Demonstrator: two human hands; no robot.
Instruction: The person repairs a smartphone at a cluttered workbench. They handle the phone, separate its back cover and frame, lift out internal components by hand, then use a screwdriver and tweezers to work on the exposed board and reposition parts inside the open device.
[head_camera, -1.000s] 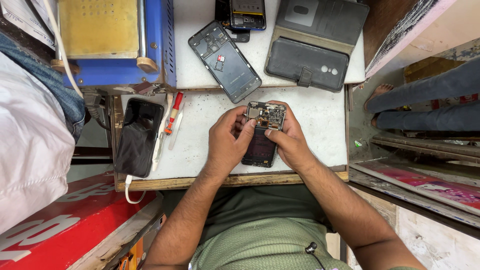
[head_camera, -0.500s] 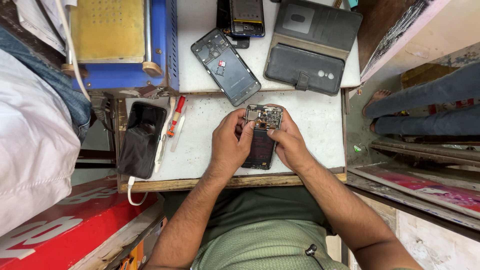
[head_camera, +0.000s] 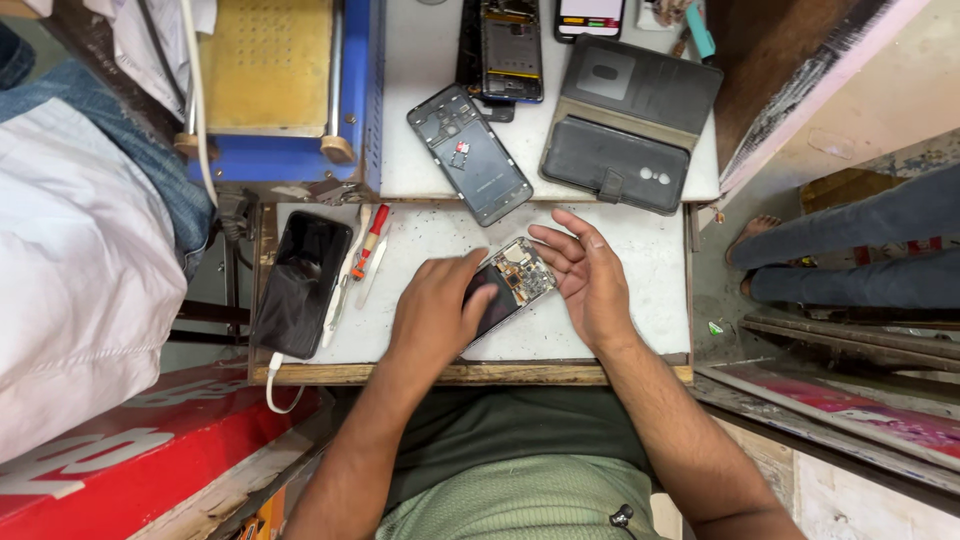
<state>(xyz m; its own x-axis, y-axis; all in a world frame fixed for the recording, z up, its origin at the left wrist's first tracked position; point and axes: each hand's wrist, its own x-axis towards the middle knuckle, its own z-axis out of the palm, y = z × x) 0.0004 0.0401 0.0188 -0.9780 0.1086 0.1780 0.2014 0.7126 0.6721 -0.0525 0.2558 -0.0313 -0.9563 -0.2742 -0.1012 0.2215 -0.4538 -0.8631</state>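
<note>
An opened phone (head_camera: 512, 282) with its circuit board exposed lies tilted on the white worktop (head_camera: 640, 240). My left hand (head_camera: 432, 312) rests over the phone's lower half, fingers gripping its edge. To the right of the phone my right hand (head_camera: 588, 278) hovers with fingers spread, touching or almost touching the phone's upper end, nothing held in it.
A black phone (head_camera: 300, 282) with a white cable lies at the left, beside a red-handled screwdriver (head_camera: 370, 240) and tweezers. Behind are a phone back shell (head_camera: 468, 152), a dark wallet case (head_camera: 628, 122), more opened phones and a blue machine (head_camera: 290, 90). Someone's legs (head_camera: 850, 260) show at right.
Both hands held the opened phone up before; now it lies lower and tilted on the worktop, my right hand has let go and opened, and my left hand stays on it.
</note>
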